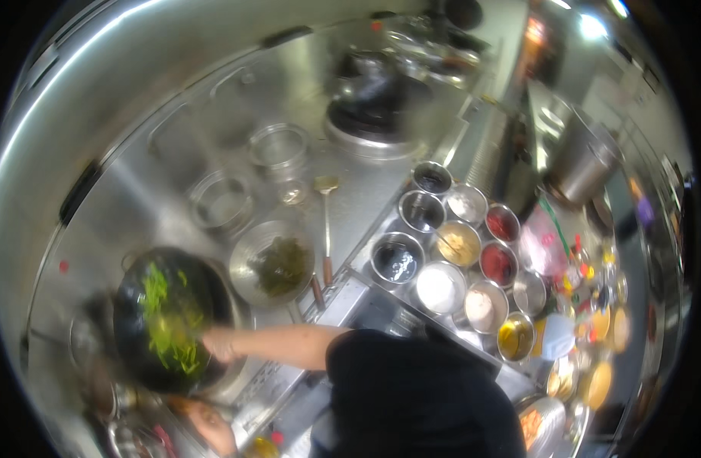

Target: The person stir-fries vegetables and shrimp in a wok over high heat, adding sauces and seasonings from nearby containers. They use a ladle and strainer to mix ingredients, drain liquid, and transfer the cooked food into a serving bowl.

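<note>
My right hand reaches from a black sleeve over the near rim of a dark wok. Blur hides its fingers and whatever they may hold. Bright green cut vegetables lie in the wok, blurred around a yellowish patch in the middle. Below the wok, close to its lower rim, is my left hand; its grip is blurred and partly hidden. Beside the wok, a metal pan holds dark green leafy food. A long-handled metal spatula lies to the right of this pan.
Several steel pots of seasonings and sauces stand in rows at the right. Bottles crowd beyond them. Wire-rimmed strainers or bowls sit on the steel stove top. A second burner with dark cookware is farther back.
</note>
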### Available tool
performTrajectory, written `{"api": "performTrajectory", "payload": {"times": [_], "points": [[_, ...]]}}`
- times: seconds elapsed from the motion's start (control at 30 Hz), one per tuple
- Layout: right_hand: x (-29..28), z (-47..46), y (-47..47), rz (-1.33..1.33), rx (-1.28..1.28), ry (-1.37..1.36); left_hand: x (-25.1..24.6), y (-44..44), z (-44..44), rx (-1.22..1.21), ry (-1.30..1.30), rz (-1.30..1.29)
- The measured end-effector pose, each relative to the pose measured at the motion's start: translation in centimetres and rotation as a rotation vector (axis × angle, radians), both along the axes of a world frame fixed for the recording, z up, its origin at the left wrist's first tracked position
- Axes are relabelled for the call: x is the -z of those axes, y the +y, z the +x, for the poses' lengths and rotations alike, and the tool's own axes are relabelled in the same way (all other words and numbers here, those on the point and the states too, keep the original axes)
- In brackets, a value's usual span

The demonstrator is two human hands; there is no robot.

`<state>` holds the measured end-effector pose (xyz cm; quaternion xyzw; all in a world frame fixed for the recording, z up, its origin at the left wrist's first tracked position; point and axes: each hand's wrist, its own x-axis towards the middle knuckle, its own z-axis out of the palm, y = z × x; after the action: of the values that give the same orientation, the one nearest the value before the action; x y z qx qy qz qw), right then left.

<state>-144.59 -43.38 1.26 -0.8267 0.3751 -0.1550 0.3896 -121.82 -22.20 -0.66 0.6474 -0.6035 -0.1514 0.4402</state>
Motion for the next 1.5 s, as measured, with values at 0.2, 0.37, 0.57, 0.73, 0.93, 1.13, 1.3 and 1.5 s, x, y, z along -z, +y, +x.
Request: {"api": "performTrajectory", "payload": {"times": [0.2, 0.37, 0.57, 0.73, 0.93, 1.13, 1.3, 1.5], "points": [[-0.5, -6.6, 0.7, 0.440, -0.061, -0.121, -2.4, -8.9, -3.0, -0.054, -0.732, 0.348], [-9.1, -9.6, 1.4, -0.260, -0.208, 0.034, -5.2, -7.8, -1.9, 0.124, -0.572, 0.225], [-17.7, -13.2, 1.9, 0.198, -0.262, 0.278, -8.5, -4.3, -6.1, 0.103, -0.481, -0.100], [-19.6, -10.1, 2.8, -0.165, -0.251, 0.375, -12.1, -1.9, -6.5, 0.518, -0.356, 0.033], [-21.9, -8.9, 2.6, 0.368, -0.221, 0.530, -12.2, -3.2, -5.6, 0.181, -0.338, -0.057], [-21.1, -8.8, 3.5, -0.250, -0.187, 0.321, -12.0, -1.3, -6.3, 0.639, -0.302, -0.356], [-20.6, -9.5, 3.6, 0.220, -0.201, 0.351, -13.2, -3.1, -3.9, 0.305, -0.306, -0.101], [-18.5, -9.5, 4.1, -0.370, -0.154, 0.258, -8.7, -1.5, -5.7, 0.489, -0.286, -0.020]]}}
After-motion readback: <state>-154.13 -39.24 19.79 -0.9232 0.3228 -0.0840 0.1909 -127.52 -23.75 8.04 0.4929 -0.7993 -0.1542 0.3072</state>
